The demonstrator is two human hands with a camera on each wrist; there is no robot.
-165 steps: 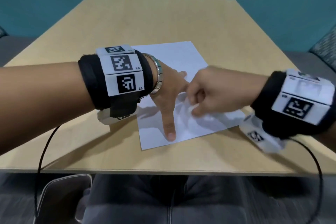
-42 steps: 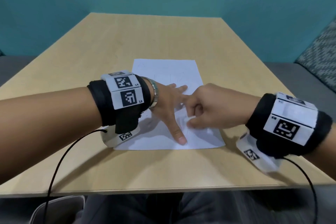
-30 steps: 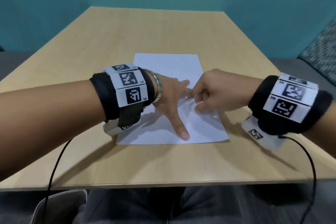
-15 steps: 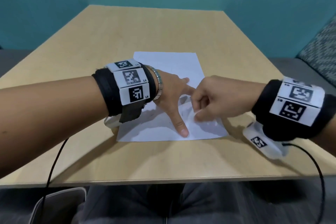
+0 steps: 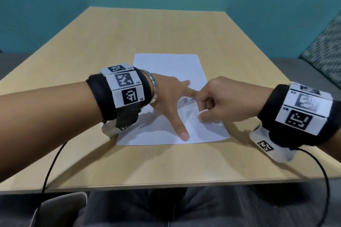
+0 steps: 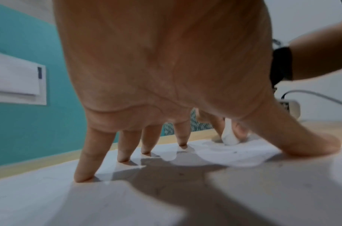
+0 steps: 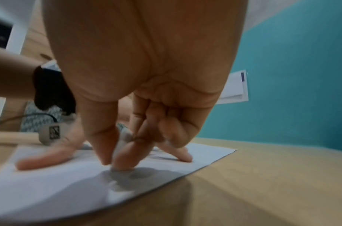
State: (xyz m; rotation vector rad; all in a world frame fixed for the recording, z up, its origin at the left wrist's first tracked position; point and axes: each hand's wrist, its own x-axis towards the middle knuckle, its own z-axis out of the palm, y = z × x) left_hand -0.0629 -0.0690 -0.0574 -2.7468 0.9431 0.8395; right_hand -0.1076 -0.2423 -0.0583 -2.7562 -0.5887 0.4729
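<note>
A white sheet of paper (image 5: 166, 64) lies on the wooden table (image 5: 129, 29). My left hand (image 5: 169, 101) is spread flat on it, thumb and fingertips (image 6: 85, 175) pressing the sheet down. My right hand (image 5: 203, 114) sits just right of it over the sheet's lower right part, fingers curled. It pinches a small white eraser (image 6: 229, 137) between thumb and fingers, its end down on the paper (image 6: 50, 198). In the right wrist view the eraser (image 7: 125, 136) is mostly hidden by the pinching fingers (image 7: 125, 159). Faint pencil marks show on the sheet.
The table's near edge (image 5: 166, 185) runs just below my arms, with my lap under it. A patterned cushion (image 5: 324, 51) is at the right beyond the table. Black cables (image 5: 49, 167) hang from both wrists. Teal walls close the far side.
My right hand has shifted in small strokes over the lower right of the paper, still pinching the eraser. The left hand stays pressed down. The sheet lies straighter than 5.5 s ago.
</note>
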